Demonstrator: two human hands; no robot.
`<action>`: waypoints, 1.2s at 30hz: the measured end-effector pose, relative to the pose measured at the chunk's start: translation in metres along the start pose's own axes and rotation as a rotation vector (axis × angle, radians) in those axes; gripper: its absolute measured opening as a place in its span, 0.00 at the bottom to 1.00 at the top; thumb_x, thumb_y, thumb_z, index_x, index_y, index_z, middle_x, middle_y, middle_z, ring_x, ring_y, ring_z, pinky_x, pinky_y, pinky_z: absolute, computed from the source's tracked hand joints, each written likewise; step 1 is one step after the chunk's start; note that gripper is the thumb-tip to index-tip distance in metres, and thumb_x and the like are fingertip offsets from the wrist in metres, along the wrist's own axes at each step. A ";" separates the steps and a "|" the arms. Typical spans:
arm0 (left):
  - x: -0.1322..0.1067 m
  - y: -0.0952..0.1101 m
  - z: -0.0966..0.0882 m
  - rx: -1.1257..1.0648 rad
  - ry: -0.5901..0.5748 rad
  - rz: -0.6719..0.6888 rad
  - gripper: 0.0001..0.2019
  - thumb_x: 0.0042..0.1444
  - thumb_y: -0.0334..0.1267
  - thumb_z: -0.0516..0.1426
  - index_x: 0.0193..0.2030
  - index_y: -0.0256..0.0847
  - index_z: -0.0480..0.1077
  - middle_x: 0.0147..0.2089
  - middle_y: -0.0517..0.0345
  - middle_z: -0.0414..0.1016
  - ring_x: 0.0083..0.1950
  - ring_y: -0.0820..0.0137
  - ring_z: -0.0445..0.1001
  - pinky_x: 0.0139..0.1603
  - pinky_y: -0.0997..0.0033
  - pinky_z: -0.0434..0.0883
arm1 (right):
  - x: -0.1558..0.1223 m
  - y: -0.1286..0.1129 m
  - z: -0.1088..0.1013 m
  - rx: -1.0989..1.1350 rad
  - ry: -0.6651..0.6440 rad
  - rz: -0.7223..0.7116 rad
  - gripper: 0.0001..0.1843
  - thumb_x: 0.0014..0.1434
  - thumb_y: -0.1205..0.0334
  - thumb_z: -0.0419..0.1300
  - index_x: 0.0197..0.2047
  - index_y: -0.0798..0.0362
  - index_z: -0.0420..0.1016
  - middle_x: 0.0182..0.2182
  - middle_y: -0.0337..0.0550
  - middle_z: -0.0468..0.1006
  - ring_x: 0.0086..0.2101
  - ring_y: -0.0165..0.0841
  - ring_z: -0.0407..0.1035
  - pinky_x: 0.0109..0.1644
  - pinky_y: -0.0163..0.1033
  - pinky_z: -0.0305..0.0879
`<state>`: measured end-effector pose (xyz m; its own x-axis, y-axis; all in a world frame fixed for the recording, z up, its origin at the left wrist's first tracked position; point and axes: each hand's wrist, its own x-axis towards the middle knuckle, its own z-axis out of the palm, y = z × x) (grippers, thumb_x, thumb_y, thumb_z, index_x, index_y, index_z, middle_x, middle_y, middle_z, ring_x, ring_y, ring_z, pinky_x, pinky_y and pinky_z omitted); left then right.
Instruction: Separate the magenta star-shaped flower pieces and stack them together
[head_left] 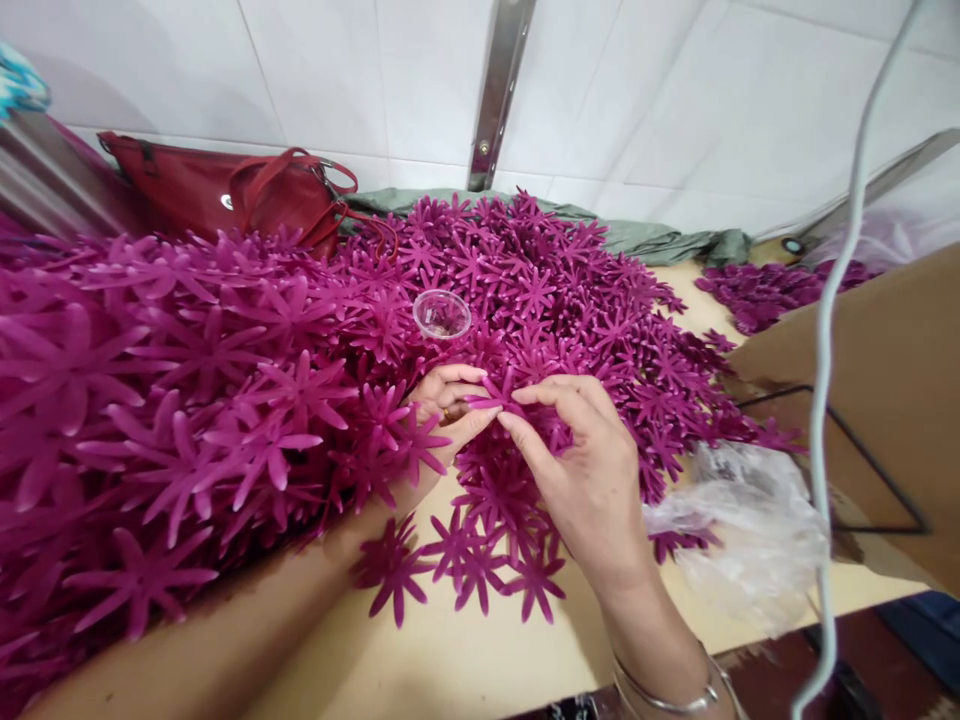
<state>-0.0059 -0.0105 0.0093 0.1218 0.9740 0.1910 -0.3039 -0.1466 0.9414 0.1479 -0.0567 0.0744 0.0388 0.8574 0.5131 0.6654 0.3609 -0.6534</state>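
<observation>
A magenta artificial flower (496, 392) with narrow petals is held between my two hands, above a large heap of similar flowers (540, 285). My left hand (451, 402) is closed, pinching the flower from the left, with a ring on one finger. From the right, my right hand (581, 440) meets it with thumb and fingertips pinched close to its centre. Whatever small part may sit between those fingertips is too small to make out. Just beyond my hands, a clear round plastic tub (442, 314) rests among the flowers.
A red handbag (225, 195) lies behind the heap by the tiled wall. At right are a crumpled clear plastic bag (750, 530), a cardboard box (877, 400) and a hanging white cable (825, 350). Several flowers lie loose on the pale tabletop (420, 660).
</observation>
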 end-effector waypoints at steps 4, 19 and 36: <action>-0.002 0.000 0.001 0.010 -0.034 -0.026 0.15 0.58 0.41 0.68 0.50 0.44 0.73 0.47 0.55 0.82 0.47 0.68 0.82 0.50 0.69 0.78 | -0.002 0.010 0.009 0.115 0.025 0.080 0.03 0.65 0.63 0.65 0.39 0.46 0.81 0.40 0.43 0.79 0.46 0.39 0.74 0.55 0.47 0.68; -0.003 0.009 0.007 0.021 0.015 -0.118 0.15 0.58 0.38 0.67 0.51 0.41 0.74 0.44 0.57 0.83 0.43 0.71 0.82 0.47 0.72 0.78 | -0.043 0.015 -0.019 -0.187 0.048 0.041 0.09 0.67 0.62 0.64 0.50 0.48 0.80 0.50 0.48 0.80 0.53 0.43 0.73 0.60 0.54 0.67; -0.012 0.017 0.008 0.044 -0.306 -0.209 0.16 0.59 0.34 0.67 0.54 0.41 0.75 0.41 0.59 0.83 0.43 0.74 0.81 0.47 0.77 0.76 | -0.038 0.014 -0.015 0.143 0.035 0.233 0.03 0.67 0.62 0.65 0.39 0.48 0.79 0.38 0.39 0.80 0.42 0.34 0.74 0.50 0.41 0.68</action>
<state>-0.0047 -0.0264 0.0251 0.4561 0.8878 0.0618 -0.2023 0.0358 0.9787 0.1670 -0.0902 0.0545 0.2059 0.9112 0.3568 0.5232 0.2056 -0.8270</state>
